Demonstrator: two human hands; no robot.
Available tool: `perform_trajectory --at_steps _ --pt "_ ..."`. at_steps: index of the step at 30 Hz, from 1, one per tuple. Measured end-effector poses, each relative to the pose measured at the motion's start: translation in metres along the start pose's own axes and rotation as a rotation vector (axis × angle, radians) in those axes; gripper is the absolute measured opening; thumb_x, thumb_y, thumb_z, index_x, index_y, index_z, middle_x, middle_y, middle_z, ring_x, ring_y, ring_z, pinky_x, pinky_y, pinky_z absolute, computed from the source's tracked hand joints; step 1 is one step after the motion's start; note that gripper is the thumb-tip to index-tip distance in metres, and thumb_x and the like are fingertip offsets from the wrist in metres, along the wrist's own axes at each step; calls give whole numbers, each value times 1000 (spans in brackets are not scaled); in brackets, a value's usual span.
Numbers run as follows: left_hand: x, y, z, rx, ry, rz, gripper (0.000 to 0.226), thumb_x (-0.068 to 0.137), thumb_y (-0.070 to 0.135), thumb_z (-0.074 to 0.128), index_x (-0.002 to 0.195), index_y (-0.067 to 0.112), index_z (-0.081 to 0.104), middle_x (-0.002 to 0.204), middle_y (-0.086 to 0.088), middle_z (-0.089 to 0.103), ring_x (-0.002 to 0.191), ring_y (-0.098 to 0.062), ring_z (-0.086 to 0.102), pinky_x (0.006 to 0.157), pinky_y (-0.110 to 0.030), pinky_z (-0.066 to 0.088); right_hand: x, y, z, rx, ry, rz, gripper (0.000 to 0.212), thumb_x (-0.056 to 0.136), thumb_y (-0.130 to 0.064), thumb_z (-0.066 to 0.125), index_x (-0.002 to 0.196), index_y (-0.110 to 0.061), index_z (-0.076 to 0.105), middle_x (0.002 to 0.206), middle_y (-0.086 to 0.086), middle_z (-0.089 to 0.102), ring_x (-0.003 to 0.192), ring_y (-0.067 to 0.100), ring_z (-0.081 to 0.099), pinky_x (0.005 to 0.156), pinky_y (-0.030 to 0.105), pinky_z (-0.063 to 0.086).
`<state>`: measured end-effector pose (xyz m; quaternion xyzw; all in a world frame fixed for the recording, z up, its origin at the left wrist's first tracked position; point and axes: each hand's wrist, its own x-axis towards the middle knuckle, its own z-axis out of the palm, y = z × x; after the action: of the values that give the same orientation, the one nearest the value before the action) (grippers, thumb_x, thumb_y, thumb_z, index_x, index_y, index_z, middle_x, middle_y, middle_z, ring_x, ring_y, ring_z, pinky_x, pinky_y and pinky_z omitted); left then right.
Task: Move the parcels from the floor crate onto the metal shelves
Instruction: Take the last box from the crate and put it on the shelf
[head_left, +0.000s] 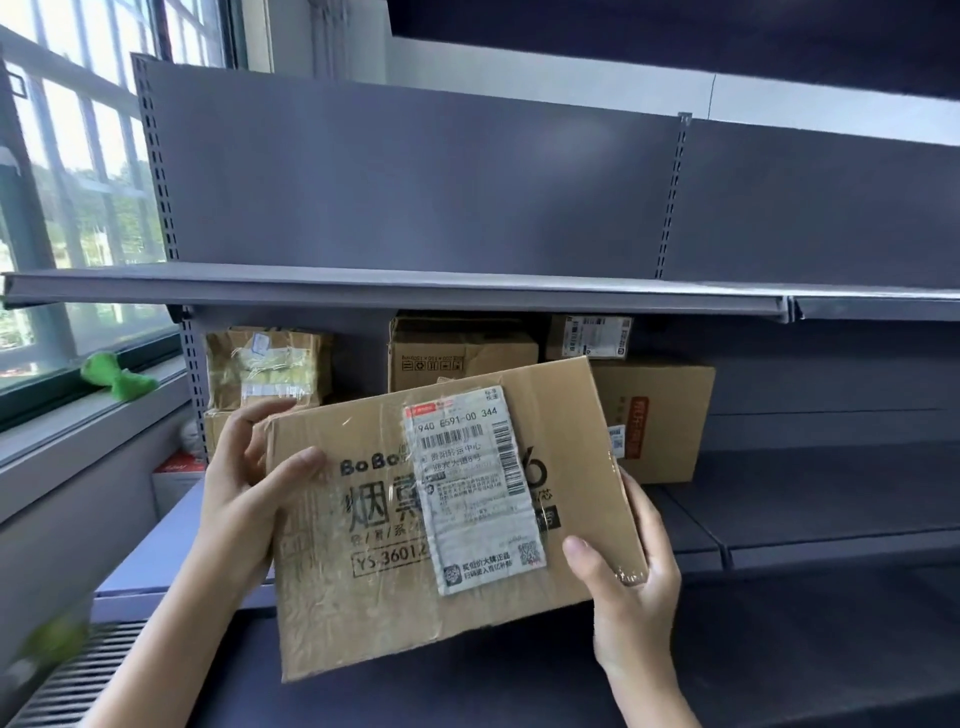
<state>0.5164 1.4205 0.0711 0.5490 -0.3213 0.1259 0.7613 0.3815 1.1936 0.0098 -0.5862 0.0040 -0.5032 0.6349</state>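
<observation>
I hold a flat brown cardboard parcel (363, 587) with black print and a white shipping label, tilted, in front of the grey metal shelves. My left hand (244, 488) grips its left edge with the thumb on the face. On the lower right corner, my right hand (634, 577) clasps the box. Behind the parcel, the middle shelf (810, 499) carries several cardboard boxes: a taped one (267, 366) at the left, one (457, 353) in the centre, a small labelled one (589, 335) and a larger one (665, 415) at the right. The floor crate is out of view.
The upper shelf (395, 291) runs across at mid height with bare board above it. A window and sill with a green object (117, 376) lie to the left. A floor grille (78, 675) sits at the lower left. The middle shelf's right part is bare.
</observation>
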Motion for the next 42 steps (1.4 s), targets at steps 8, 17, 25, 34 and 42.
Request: perform_trajectory --at_steps 8,17,25,34,42 --pt "-46 4 -16 121 119 -9 46 66 46 62 111 44 58 128 13 58 128 -11 46 98 -43 38 -18 25 5 150 328 58 58 55 -7 67 102 -41 68 99 -9 73 86 6 69 65 13 53" --pt "-104 -14 -17 83 235 -102 53 71 16 67 119 38 57 127 7 61 121 -17 54 99 -42 43 -47 54 26 73 201 79 63 56 -12 72 114 -34 64 107 -8 71 95 10 67 73 14 54" --pt "-123 -13 -43 138 331 -114 52 71 12 58 107 51 61 117 15 66 105 -6 63 77 -18 54 -64 70 39 51 33 199 74 49 -35 78 120 -42 57 114 -7 67 103 16 65 81 26 55" --pt "-114 -11 -59 111 315 -99 48 74 13 56 108 46 59 113 17 67 99 -4 65 73 -19 56 -63 63 51 93 -78 199 64 61 -23 76 113 -52 54 115 -17 65 101 5 63 76 12 51" --pt "-87 -25 -37 39 177 -112 47 75 15 56 113 41 56 118 12 65 104 -6 63 76 -19 55 -49 48 32 38 23 141 63 63 -20 73 114 -50 54 114 -12 66 98 5 65 72 12 51"
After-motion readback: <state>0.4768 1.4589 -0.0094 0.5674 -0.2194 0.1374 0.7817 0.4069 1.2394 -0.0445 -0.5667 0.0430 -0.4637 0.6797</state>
